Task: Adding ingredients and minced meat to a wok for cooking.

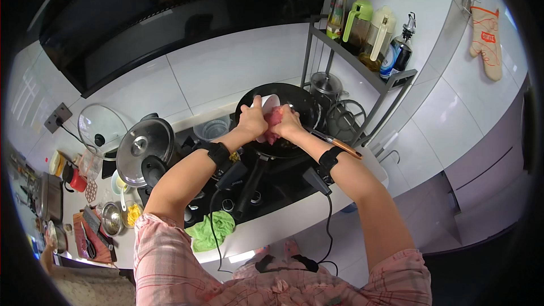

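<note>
Over a black wok [250, 93] on the gas stove, my left hand [253, 120] holds a white dish [270, 101], tilted on its side. My right hand [287, 122] is closed on raw reddish meat [272, 119] at the dish's open side. The wok's handle [250, 185] points towards me. A wooden-handled utensil [344, 147] rests across the wok's right rim, its far end inside. How much meat lies in the wok is hidden by my hands.
A lidded pot [144, 148] stands left of the wok. A green cloth [212, 229] lies at the stove's front edge. Farther left are a knife on a cutting board [80, 238] and bowls; another person's hand [50, 242] is beyond. A bottle rack [352, 57] stands right.
</note>
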`<action>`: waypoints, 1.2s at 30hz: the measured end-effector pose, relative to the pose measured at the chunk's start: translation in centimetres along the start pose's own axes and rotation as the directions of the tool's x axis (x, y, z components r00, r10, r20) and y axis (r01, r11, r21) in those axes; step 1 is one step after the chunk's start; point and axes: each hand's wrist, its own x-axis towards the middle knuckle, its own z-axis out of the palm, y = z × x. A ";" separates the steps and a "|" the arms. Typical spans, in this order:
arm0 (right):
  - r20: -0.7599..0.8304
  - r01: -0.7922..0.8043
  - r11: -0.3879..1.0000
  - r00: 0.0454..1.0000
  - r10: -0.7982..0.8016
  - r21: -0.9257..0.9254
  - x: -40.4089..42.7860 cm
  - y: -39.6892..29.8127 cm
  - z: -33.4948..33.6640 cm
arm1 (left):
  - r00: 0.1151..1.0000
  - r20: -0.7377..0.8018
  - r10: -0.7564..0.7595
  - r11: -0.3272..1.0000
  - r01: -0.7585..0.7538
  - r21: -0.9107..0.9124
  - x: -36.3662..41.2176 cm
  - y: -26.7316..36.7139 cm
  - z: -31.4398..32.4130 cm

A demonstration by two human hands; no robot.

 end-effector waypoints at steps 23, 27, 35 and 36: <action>0.220 0.118 0.766 0.975 0.031 -0.632 -9.2 8.0 -10.9 | 0.977 0.073 -0.201 0.460 0.160 -0.874 -7.1 0.8 -9.5; 0.060 0.241 0.799 0.966 -0.250 -0.551 -10.1 7.5 -12.1 | 0.994 0.075 -0.084 0.452 0.105 -0.886 -12.8 -0.1 -12.0; 0.209 0.317 0.797 0.947 -0.242 -0.514 -14.2 2.7 -17.5 | 0.991 0.031 -0.129 0.322 0.071 -0.944 -20.0 -2.8 -12.1; 0.250 0.306 0.739 0.949 -0.190 -0.600 -14.3 2.7 -16.8 | 0.993 0.033 -0.114 0.322 0.068 -0.944 -20.1 -3.0 -11.9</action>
